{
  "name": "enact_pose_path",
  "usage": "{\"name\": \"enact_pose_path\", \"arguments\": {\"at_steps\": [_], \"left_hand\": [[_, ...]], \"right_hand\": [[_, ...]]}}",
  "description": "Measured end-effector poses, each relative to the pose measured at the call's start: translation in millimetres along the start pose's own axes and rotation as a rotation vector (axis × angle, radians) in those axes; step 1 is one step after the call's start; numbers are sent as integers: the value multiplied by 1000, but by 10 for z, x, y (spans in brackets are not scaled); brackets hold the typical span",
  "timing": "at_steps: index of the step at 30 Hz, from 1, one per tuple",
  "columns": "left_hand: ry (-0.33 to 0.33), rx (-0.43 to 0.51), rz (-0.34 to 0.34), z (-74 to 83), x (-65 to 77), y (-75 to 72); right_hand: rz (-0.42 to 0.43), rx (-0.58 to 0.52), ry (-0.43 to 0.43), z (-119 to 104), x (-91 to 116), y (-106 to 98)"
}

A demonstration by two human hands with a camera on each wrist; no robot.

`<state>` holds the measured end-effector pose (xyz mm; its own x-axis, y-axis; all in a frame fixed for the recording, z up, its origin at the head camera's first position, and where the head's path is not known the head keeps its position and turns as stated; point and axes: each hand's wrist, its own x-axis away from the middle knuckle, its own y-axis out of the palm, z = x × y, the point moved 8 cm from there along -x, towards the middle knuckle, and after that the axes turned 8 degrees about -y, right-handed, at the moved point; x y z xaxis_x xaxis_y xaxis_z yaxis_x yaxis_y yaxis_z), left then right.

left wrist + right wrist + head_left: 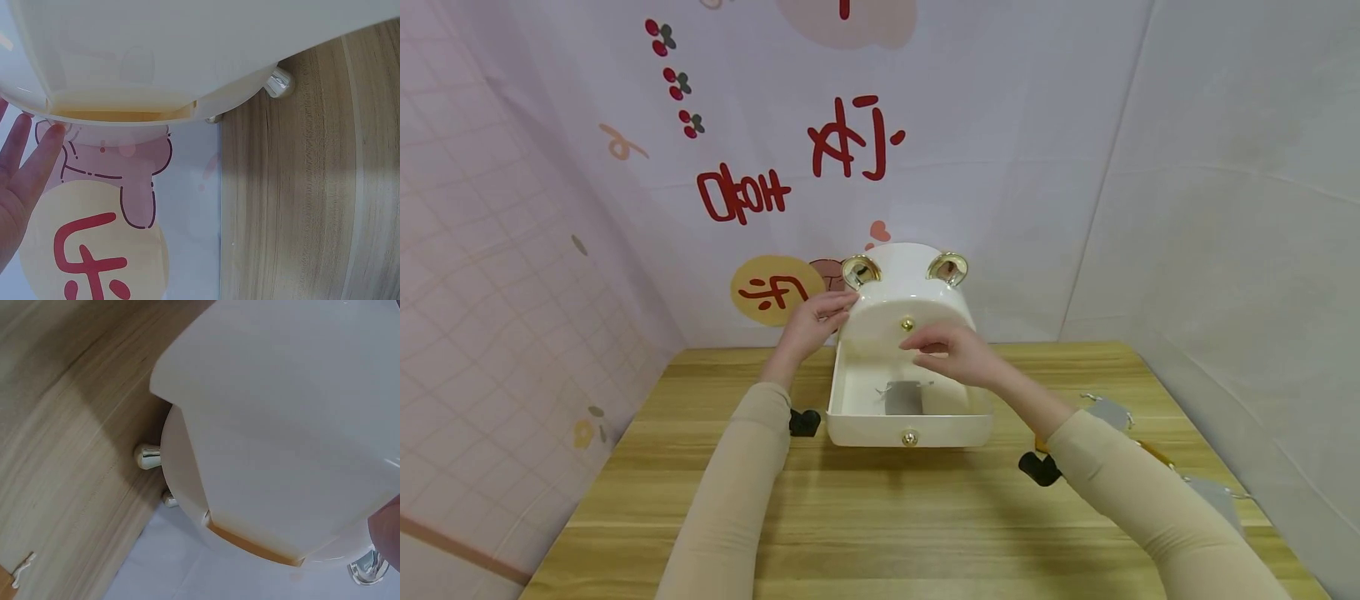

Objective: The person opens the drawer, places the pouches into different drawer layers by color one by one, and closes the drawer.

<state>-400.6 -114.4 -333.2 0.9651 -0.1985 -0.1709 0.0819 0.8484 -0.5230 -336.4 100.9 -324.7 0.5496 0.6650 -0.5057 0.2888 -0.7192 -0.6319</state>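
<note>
A glossy white box with a rounded top and gold ear-like trims stands at the back of the table, its lower drawer pulled out. Inside the drawer lies a grey drawstring pouch. My left hand rests its fingertips against the box's upper left side; the left wrist view shows these fingers fairly straight at the edge. In front of the box, over the drawer, my right hand hangs with loosely bent fingers and holds nothing. A small gold knob is just above it.
To the right lie grey pouches with white cords and an orange piece, partly hidden by my right sleeve. A printed white cloth hangs behind the table. Silvery feet hold up the box.
</note>
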Motion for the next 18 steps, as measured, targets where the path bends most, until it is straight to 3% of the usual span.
{"name": "enact_pose_path", "arguments": {"at_steps": [9, 18], "left_hand": [[3, -10, 4, 10, 7, 1], [-10, -9, 11, 5, 13, -2]], "right_hand": [[51, -18, 86, -13, 254, -184], [78, 8, 153, 9, 744, -496]]}}
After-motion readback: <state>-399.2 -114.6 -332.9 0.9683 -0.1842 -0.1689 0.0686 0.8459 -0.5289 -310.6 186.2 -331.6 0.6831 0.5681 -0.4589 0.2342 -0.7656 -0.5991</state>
